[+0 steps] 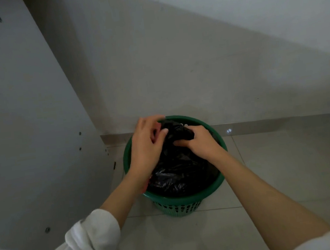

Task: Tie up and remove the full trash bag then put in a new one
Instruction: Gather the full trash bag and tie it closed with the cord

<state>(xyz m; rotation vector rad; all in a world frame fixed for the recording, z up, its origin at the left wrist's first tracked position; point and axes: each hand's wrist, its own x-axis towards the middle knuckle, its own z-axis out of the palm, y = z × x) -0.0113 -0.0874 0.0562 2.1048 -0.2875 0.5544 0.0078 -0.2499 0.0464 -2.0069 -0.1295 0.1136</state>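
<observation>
On the left: a pale cabinet panel point(25, 120) stands against the wall.
Left hand point(147, 145): fingers curled around a gathered fold of the black bag point(177, 172) at its top.
Bag: sitting inside the green bin point(179, 202), its plastic bunched toward the middle.
Right hand point(200, 142): fingers closed, pinching the bunched plastic.
Bin: on the tiled floor point(268, 174), close to the wall.
</observation>
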